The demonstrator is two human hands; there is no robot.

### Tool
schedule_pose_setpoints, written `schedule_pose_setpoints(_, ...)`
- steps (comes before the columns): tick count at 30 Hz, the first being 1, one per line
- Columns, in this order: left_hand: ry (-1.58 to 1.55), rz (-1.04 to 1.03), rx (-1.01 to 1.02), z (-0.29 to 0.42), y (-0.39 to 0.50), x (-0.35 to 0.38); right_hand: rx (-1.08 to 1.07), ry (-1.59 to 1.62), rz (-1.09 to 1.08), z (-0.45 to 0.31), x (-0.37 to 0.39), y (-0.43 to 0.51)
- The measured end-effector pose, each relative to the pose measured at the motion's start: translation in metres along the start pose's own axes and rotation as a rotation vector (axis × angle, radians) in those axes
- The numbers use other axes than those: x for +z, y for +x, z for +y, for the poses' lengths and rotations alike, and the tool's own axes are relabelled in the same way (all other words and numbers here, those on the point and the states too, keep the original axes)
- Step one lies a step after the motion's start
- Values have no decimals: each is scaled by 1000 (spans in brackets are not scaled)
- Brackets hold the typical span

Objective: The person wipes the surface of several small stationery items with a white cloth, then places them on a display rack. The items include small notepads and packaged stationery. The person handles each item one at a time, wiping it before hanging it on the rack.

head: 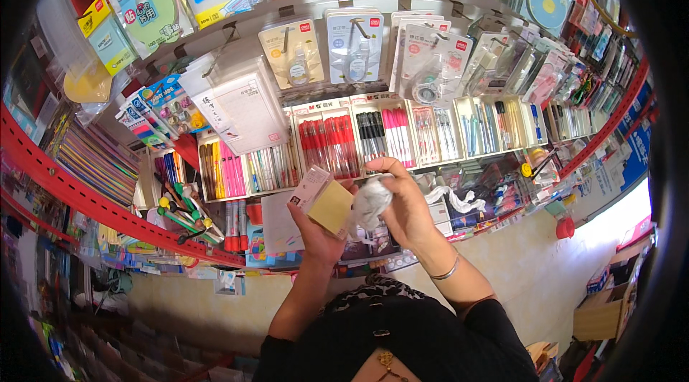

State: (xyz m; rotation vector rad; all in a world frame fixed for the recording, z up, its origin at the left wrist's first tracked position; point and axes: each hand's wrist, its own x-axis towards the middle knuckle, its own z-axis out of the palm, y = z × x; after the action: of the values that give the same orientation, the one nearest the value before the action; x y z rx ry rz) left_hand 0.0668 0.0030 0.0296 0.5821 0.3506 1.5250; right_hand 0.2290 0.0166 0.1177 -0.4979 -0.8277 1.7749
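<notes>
My left hand holds a packaged pad of yellow sticky notes, its pale pink printed header tilted up and to the left. Close to the pack's right side, my right hand grips a crumpled white cloth between thumb and fingers. Whether the cloth touches the pack cannot be made out. Just beyond both hands stand white pen boxes, one with red pens, another with black pens and pink pens.
Correction-tape packs hang on hooks above the pens. A stack of white paper packs hangs left of them. Red shelf edging curves along the left. Novelty pens stick out at the front left. A white cloth strip lies right of my hands.
</notes>
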Motion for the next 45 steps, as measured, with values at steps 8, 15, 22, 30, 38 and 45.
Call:
schedule_pose_setpoints(8,-95,186,-125,7,-14,29,-794,-1264,-243,43,0,14)
schedule_pose_setpoints(15,2,62,-43,12,-11,32,-733,-1274,-233,53,-4,-2)
schedule_pose_setpoints(22,-92,31,-60,11,-16,43,-876,-1394,-440,64,7,-23)
schedule_pose_setpoints(30,-113,44,128,17,-11,37,-870,-1470,-383,24,-17,-22)
schedule_pose_setpoints(38,-328,44,-44,7,-7,36,-831,-1474,-471,42,-8,-51)
schedule_pose_setpoints(45,-598,-134,-98,3,-11,35,-1147,-1489,-533,25,-29,-32)
